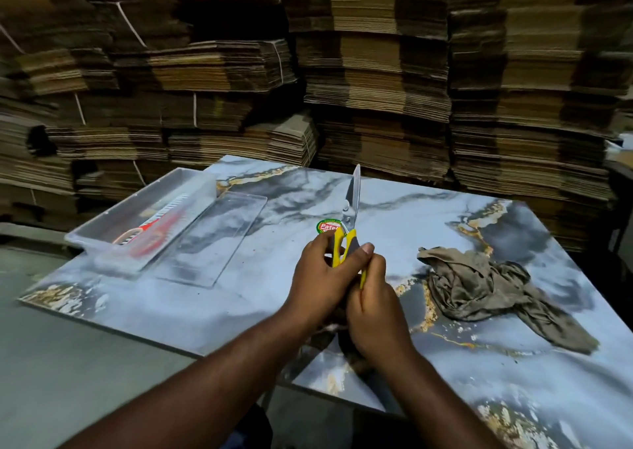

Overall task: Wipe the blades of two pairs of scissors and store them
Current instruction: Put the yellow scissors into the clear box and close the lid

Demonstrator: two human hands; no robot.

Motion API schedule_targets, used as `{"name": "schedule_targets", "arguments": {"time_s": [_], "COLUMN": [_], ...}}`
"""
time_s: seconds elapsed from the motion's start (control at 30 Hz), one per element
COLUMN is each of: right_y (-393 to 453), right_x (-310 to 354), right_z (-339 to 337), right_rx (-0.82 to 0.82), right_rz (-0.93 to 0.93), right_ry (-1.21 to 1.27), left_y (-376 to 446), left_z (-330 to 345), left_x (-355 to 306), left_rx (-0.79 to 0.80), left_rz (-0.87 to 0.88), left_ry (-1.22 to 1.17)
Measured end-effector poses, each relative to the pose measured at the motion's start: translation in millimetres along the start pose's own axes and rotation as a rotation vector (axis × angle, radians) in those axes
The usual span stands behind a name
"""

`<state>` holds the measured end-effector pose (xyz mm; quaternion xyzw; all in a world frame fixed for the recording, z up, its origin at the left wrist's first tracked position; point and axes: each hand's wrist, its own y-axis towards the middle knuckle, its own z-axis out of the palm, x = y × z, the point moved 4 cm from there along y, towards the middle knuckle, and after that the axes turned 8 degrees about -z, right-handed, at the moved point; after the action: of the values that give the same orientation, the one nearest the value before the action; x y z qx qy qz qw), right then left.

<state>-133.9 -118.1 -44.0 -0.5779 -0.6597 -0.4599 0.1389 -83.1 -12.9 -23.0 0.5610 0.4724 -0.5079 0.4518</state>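
Yellow-handled scissors (pixel 352 198) stand upright over the marbled tabletop (pixel 428 215), their blades nearly together and pointing away from me. My left hand (pixel 322 277) grips one yellow handle and my right hand (pixel 373 308) grips the other, low down. A crumpled grey-brown cloth (pixel 479 284) lies on the table to the right of my hands, apart from them. At the left a clear plastic box (pixel 102 243) holds a red-handled pair of scissors (pixel 154 229). Its clear lid (pixel 212 239) lies flat beside it.
A round green and red sticker (pixel 325 225) shows just behind the scissor handles. Tall stacks of flattened cardboard (pixel 342 71) wall off the far side of the table. A grey surface (pixel 68 363) lies at the lower left.
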Motion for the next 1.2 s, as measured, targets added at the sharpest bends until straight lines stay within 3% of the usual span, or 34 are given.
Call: {"name": "schedule_targets", "arguments": {"time_s": [0.23,0.37,0.5,0.57,0.7,1.03,1.2], "right_y": [2,-3,-8,-9,-12,-14,-14], "right_x": [0,-14,-16,-16,-19,-15,-12], "right_z": [2,-7,-12,-10,-6,-7,-5], "right_rx": [0.102,0.052,0.034,0.063,0.128,0.132,0.128], "right_rz": [-0.063,-0.038,0.001,-0.019,-0.068,-0.157,-0.181], "right_ry": [0.155,0.231,0.285,0.235,0.085,-0.075,-0.109], "left_y": [22,82,127,139,151,163,170], "left_z": [-41,-120,-215,-253,-291,-308,-312], "left_x": [-13,-47,-72,-72,-52,-13,-13], "left_rx": [-0.186,-0.324,-0.441,-0.436,-0.332,-0.229,-0.254], "left_rz": [0.051,0.147,-0.015,-0.098,-0.199,-0.321,-0.342], "left_ry": [-0.035,0.301,0.683,0.872,1.035,0.663,0.686]}}
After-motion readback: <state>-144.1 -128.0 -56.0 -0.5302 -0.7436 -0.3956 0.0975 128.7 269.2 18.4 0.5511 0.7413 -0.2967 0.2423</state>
